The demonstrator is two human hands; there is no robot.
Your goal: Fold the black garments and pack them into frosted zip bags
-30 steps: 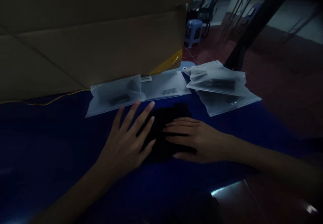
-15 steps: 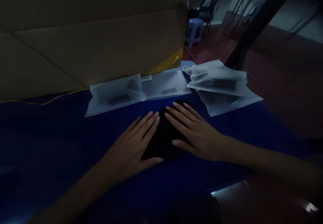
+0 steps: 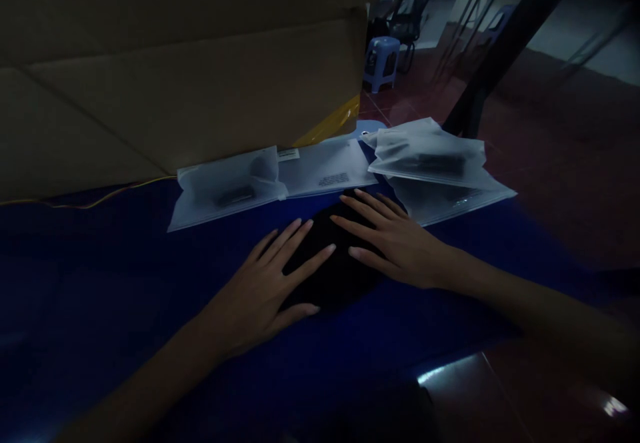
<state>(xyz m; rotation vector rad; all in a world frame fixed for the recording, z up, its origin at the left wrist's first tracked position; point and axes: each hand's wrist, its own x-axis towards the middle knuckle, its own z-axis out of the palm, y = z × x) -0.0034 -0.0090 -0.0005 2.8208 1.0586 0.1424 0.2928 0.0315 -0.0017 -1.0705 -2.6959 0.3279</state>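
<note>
Moved: left hand (image 3: 255,290) and right hand (image 3: 400,246) slid farther
Grip: apart, flat on black bundle (image 3: 333,276), maybe cloth
Far: frosted zip bags (image 3: 225,190)

A black cloth (image 3: 333,276) is lying dark against the deep blue surface (image 3: 100,296), frosted white bags (image 3: 225,190) are paling beside it, and yellow tape (image 3: 333,123) is streaking the tan cardboard box (image 3: 175,83).

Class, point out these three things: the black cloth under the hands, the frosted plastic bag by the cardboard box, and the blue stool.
Black cloth (image 3: 337,280): head view, on its middle.
Frosted plastic bag (image 3: 225,186): head view, on its middle.
Blue stool (image 3: 383,43): head view, on its seat.
</note>
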